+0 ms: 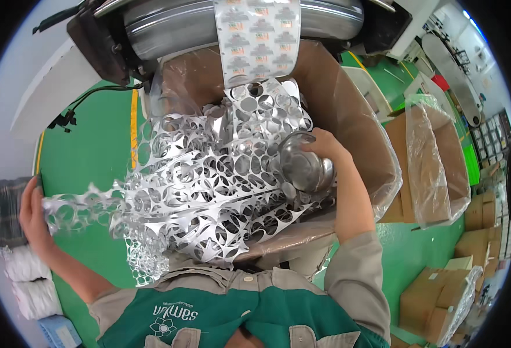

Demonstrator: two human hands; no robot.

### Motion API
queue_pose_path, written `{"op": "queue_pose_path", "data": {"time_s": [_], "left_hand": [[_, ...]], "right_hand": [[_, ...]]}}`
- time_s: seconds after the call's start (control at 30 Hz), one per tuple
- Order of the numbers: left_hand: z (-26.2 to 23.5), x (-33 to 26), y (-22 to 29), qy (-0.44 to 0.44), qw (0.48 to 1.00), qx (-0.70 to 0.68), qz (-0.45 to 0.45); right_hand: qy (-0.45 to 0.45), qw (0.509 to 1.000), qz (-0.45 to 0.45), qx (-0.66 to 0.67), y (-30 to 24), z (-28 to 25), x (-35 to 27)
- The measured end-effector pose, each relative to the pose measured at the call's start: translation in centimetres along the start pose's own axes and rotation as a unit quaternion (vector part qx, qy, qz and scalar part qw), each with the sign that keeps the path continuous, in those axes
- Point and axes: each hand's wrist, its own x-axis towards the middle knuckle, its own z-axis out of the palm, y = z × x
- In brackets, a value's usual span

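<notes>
A person's two bare hands at work over a carton (351, 110) filled with perforated scrap (200, 174). The right hand (325, 145) grasps the upper rim of a steel bowl (297, 165); the left hand (32, 213) is stretched far out, its fingers extended and not clenched. Whether the left fingers pinch the lattice strip (84, 210) or merely rest against the dark bundle (9, 206) cannot be told.

The step in hand appears to be sorting the scrap while managing the bowl. It is probably best done with a firm hold on the rim and the bowl raised clear of the web, so that no loop catches its edge. The strip should be drawn away slowly and nearly flat, since the rings look interlocked and a sharp tug could drag the heap along. Cut edges may scratch bare fingers, and loose ends are best kept off the roller (174, 26).

Relative positions: the bowl lies just below and to the left of the right hand, touching it, at the right side of the scrap. The strip runs from the left hand to the heap's left edge, well apart from the bowl.
</notes>
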Motion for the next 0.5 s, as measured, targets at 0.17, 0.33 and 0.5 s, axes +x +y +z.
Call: {"op": "queue_pose_path", "data": {"time_s": [0.17,0.33,0.5], "left_hand": [[7.1,-1.6,6.8,-0.093,0.984,-0.117,0.093],[19.7,-7.1,13.6,-0.318,0.859,-0.015,0.400],[22.6,-8.7,12.1,-0.505,0.750,0.000,0.427]], "right_hand": [[-0.041,0.986,-0.111,-0.118,-3.1,0.4,0.2],[0.000,0.975,-0.088,0.203,-7.9,-6.9,-4.2],[0.057,0.658,-0.212,0.721,-8.7,-6.9,-6.2]]}}
